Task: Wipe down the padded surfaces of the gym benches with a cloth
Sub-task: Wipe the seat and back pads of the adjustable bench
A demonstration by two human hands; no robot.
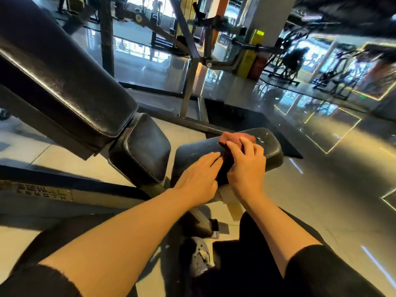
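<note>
A person's right hand (pixel 246 166) grips a reddish cloth (pixel 235 138) atop the small black pad (pixel 265 144), its unwiped length running rightward past the fingers, while the left hand (pixel 199 179) lies flat with fingers straight on the pad's near left end

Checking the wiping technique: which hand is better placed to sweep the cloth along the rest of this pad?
Right hand: its fingers already hold the cloth on the pad. Left hand rests flat, clothless.
</note>
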